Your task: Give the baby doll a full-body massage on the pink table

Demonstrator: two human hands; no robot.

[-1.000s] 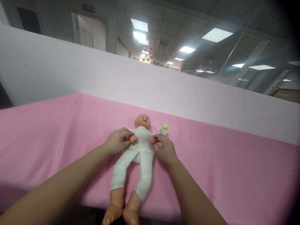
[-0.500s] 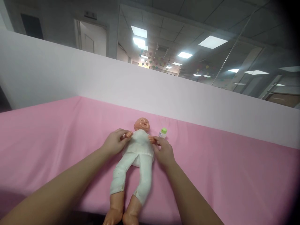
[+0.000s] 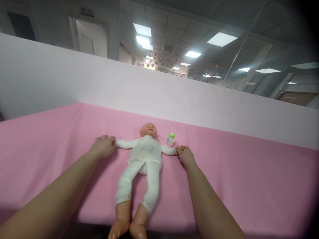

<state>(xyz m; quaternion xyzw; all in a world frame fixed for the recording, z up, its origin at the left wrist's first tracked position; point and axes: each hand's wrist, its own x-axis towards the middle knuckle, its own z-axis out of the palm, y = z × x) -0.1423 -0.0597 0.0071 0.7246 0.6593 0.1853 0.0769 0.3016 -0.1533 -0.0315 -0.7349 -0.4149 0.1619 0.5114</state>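
A baby doll (image 3: 146, 152) in white clothes lies face up, its feet toward me and both arms stretched out sideways. My left hand (image 3: 104, 146) is closed around the doll's hand at the left, which is hidden under my fingers. At the other side, my right hand (image 3: 185, 155) pinches the doll's other hand, and a bit of its small fingers shows above mine. A small clear bottle (image 3: 170, 139) with a green cap stands just above the doll's right-side arm, apart from my right hand.
Pink sheeting (image 3: 236, 179) covers the surface under the doll, with some creases. Behind it rises a low white wall (image 3: 149, 89), with glass panes above. The front edge of the surface runs near the doll's ankles.
Both hands have moved outward, drawing the doll's arms from its chest out to the sides. The camera view has shifted slightly; the bottle now shows fully.
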